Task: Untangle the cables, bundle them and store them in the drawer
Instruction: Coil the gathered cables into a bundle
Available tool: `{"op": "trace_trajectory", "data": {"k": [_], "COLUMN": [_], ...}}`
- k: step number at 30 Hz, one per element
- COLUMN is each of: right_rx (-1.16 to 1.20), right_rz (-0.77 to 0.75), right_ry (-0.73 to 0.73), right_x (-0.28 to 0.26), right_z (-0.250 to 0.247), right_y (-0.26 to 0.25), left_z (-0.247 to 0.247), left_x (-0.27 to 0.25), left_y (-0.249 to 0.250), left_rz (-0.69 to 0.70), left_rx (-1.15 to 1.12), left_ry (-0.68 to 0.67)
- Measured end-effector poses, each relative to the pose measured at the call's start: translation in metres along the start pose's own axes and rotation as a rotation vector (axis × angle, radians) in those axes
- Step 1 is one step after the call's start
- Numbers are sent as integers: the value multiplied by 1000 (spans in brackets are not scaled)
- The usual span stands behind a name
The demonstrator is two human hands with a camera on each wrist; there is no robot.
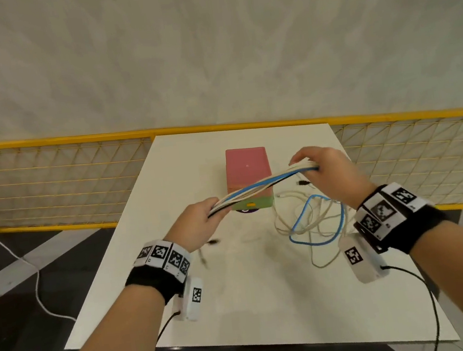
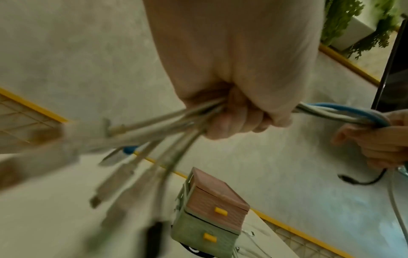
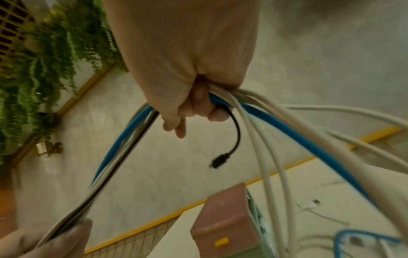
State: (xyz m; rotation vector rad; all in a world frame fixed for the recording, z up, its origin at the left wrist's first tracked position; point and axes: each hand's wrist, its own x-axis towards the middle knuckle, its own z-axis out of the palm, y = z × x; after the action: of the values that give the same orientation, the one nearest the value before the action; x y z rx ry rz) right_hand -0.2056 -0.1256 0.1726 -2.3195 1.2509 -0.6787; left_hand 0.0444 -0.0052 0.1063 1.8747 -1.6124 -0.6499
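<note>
The bundle of white, blue and black cables [image 1: 263, 185] stretches above the white surface [image 1: 238, 291], the left hand [image 1: 195, 223] and right hand [image 1: 323, 170] each curled around one end, before the pink-and-green drawer box [image 1: 247, 173].

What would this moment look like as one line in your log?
left hand: grips cables | right hand: grips cables | slack: looped on table | drawer box: shut

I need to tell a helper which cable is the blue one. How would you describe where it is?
Start at the white table and find the pink and green drawer box. In front of it both hands stretch a cable bundle; the blue cable runs through it and loops onto the table by the right hand. All the others are white or black.
</note>
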Motion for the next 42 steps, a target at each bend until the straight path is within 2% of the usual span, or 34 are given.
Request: {"op": "trace_trajectory", "data": {"k": [2, 4, 6, 9, 12, 14, 17, 21, 23, 25, 27, 30, 32, 33, 35, 38, 40, 42], "right_rx": [-142, -396, -521, -391, -151, -156, -116, -157, -255, -263, -183, -118, -16, 55, 167, 254, 350, 440], "right_rz": [80, 128, 8, -221, -160, -127, -94, -80, -132, -245, -271, -128, -22, 30, 31, -97, -31, 50], "right_ry": [-113, -246, -308, -309, -210, -176, -116, -179, -180, -226, -217, -116, -131, -139, -144, -146, -144, -162], "right_x": [-7, -13, -23, -36, -32, -28, -26, -31, -33, -35, -35, -32, -31, -32, -35, -38, -39, -39], "right_z": [4, 8, 18, 54, 71, 64, 49, 44, 46, 56, 65, 63, 57, 55, 53, 53, 53, 51], "right_y": [5, 6, -9, -34, -39, -30, -12, -9, -19, -32, -43, -41, -31, -29, -35, -57, -63, -62], "left_z": [3, 6, 11, 25, 32, 24, 6, 1, 4, 9, 10, -7, -19, -20, -12, 5, 6, 2], "left_x": [4, 8, 10, 9, 7, 5, 1, -1, 1, 0, 0, 1, -1, -2, -5, -8, -5, -1], "left_y": [4, 13, 28, 61, 80, 73, 52, 52, 62, 77, 91, 96, 96, 98, 105, 116, 115, 110], "left_rz": [5, 6, 33, 157, 243, 251, 239, 242, 245, 261, 279, 249, 239, 263, 343, 377, 389, 419], "left_rx": [139, 279, 414, 513, 477, 421, 483, 604, 702, 754, 671, 321, 19, -56, -40, 21, 32, -148], "left_ry": [12, 15, -1, -58, -106, -99, -62, -99, -114, -143, -180, -199, -158, -132, -67, 59, 189, 272]}}
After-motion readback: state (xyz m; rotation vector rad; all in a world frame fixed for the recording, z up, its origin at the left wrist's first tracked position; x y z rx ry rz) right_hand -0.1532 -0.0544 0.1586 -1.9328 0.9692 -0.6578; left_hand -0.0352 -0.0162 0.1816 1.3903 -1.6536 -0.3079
